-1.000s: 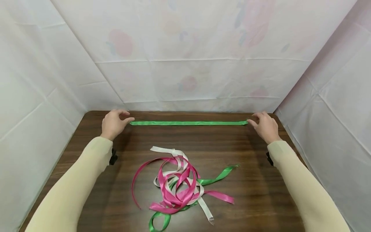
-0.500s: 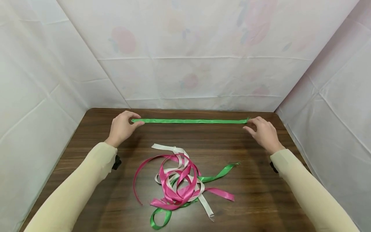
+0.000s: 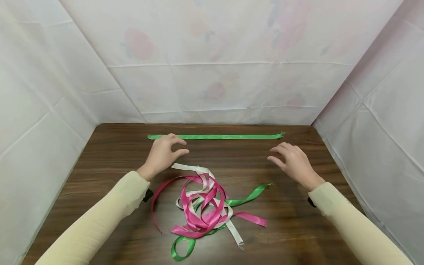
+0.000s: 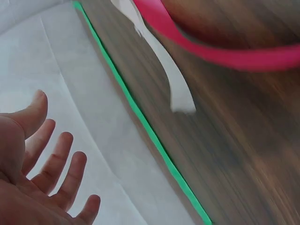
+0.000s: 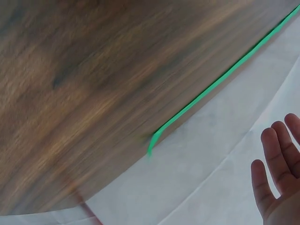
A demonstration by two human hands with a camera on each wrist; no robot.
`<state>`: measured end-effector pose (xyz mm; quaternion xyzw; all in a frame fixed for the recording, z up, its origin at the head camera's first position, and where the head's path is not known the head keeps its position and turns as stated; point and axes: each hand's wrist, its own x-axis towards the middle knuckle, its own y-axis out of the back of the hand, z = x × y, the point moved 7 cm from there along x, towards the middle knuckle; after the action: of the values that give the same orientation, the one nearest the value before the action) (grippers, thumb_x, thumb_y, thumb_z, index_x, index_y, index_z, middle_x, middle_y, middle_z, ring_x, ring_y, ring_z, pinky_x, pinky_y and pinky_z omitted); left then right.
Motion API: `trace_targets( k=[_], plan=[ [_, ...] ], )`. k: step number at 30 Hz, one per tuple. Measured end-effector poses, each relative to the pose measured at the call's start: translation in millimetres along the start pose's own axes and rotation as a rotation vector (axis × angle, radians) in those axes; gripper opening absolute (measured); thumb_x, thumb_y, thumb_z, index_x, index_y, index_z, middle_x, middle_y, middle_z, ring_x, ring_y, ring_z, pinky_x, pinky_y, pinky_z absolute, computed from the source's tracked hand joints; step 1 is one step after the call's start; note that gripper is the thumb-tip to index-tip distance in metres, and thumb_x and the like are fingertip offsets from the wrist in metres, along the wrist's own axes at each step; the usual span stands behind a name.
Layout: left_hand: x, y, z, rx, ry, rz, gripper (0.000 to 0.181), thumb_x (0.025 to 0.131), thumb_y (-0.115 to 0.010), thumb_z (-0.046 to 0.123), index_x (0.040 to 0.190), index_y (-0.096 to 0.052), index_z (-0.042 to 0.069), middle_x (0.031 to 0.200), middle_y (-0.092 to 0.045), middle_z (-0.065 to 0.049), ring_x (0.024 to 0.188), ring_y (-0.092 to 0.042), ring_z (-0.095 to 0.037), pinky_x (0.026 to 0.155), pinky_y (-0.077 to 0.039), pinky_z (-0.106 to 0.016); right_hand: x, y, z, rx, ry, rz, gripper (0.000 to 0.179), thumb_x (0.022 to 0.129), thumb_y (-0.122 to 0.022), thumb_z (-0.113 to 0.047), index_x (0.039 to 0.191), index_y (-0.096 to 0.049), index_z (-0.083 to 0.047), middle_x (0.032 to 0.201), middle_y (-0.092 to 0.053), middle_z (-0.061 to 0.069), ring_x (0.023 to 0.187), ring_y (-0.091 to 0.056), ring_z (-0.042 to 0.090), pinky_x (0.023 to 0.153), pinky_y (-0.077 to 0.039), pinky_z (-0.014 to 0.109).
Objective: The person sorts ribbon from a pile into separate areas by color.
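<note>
A green ribbon (image 3: pixel 225 137) lies straight along the far edge of the table. My left hand (image 3: pixel 163 154) hovers just in front of its left part, fingers apart and holding nothing. Relaxed and bare, my right hand (image 3: pixel 293 162) is in front of the ribbon's frayed right end. Nearer to me lies a loose tangle of a pink ribbon (image 3: pixel 216 217), a white ribbon (image 3: pixel 235 233) and a second green ribbon (image 3: pixel 248 200). In the left wrist view the white ribbon's cut end (image 4: pixel 182 101) shows beside a pink loop (image 4: pixel 243 58).
The brown wood-grain table (image 3: pixel 298 228) is walled by white cloth at the back (image 3: pixel 185 88), left (image 3: pixel 39 147) and right (image 3: pixel 391 129). Faint fruit prints mark the back cloth. A small black device sits under each cuff.
Both hands have come away from the ends of the straight green ribbon. The left moved right and toward me, the right moved slightly inward and toward me. The tangle stayed put.
</note>
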<state>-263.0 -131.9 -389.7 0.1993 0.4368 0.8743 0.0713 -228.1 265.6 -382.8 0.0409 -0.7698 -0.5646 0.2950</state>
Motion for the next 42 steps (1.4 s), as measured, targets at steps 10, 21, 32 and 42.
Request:
trace_targets(
  k=[10,21,32,42],
  plan=[
    [-8.2,-37.3,42.2,-0.017,-0.092,-0.066,0.034,0.086,-0.084,0.03,0.113,-0.077,0.009,0.114,-0.075,-0.008,0.112,-0.068,-0.032,0.105,-0.045,-0.06,-18.8,-2,-25,0.065,0.121,0.049,0.029,0.08,-0.088,-0.015,0.105,-0.076,-0.008,0.098,-0.072,0.004,0.084,-0.065,0.019,0.079,-0.054,0.045],
    [-27.8,-73.0,91.1,-0.019,-0.188,-0.225,0.039,0.09,-0.08,0.036,0.12,-0.075,0.011,0.121,-0.073,-0.005,0.118,-0.066,-0.028,0.107,-0.045,-0.056,-33.9,-14,-50,0.121,0.218,0.044,0.033,0.076,-0.089,-0.013,0.106,-0.076,-0.01,0.1,-0.073,0.001,0.088,-0.068,0.015,0.077,-0.054,0.04],
    [-42.5,-110.3,120.6,0.0,-0.248,-0.419,0.037,0.093,-0.077,0.039,0.119,-0.077,0.012,0.12,-0.075,-0.002,0.117,-0.066,-0.024,0.111,-0.045,-0.05,-52.8,-30,-66,0.16,0.233,-0.024,0.026,0.079,-0.088,-0.015,0.101,-0.077,-0.012,0.1,-0.072,-0.004,0.09,-0.068,0.014,0.079,-0.054,0.039],
    [-56.5,-132.2,127.3,0.004,-0.289,-0.464,0.025,0.093,-0.077,0.036,0.109,-0.079,0.016,0.108,-0.076,0.003,0.106,-0.065,-0.019,0.105,-0.046,-0.043,-70.8,-51,-82,0.221,0.226,-0.11,0.024,0.082,-0.087,-0.021,0.103,-0.077,-0.014,0.1,-0.072,-0.005,0.091,-0.065,0.008,0.084,-0.053,0.036]
  ],
)
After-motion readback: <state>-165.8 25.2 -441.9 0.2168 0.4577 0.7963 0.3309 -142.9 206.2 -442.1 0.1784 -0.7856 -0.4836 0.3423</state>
